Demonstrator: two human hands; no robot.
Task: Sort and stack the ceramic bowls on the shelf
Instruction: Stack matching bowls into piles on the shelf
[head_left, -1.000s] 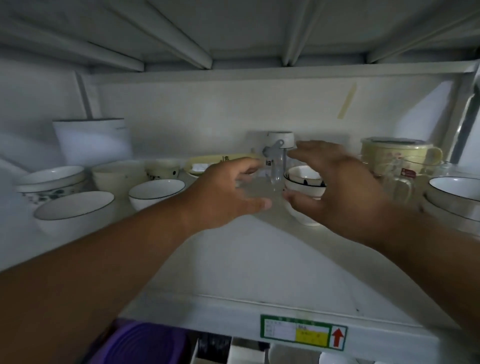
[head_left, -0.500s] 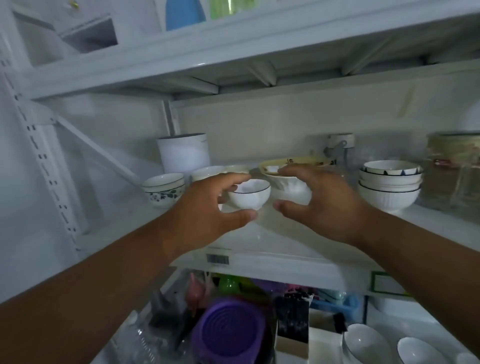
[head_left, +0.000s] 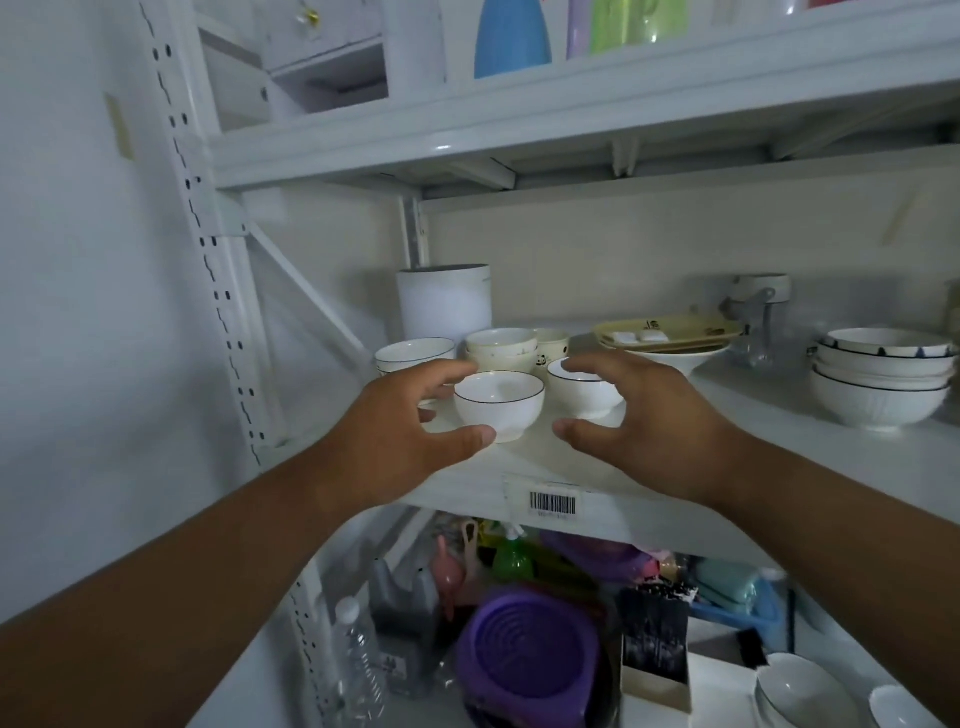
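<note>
A small white bowl with a dark rim (head_left: 500, 405) stands near the front of the white shelf (head_left: 779, 467). My left hand (head_left: 400, 426) is spread just left of it, and my right hand (head_left: 639, 415) is spread to its right. Neither hand holds anything. My right fingers reach over a second dark-rimmed white bowl (head_left: 587, 392) behind. Further back sit a white bowl (head_left: 413, 353) at the left and two stacked cream bowls (head_left: 501, 348). A stack of larger white bowls (head_left: 883, 379) stands at the right.
A white cylinder canister (head_left: 444, 306) stands at the back left. Yellow plates (head_left: 670, 332) rest on a wide bowl, with a glass jar (head_left: 758, 322) behind. The lower shelf holds a purple basket (head_left: 530, 660), a bottle (head_left: 361, 660) and more bowls (head_left: 805, 691).
The view has pulled back and swung left. Both hands moved from the middle of the shelf to either side of the front dark-rimmed bowl, still holding nothing.
</note>
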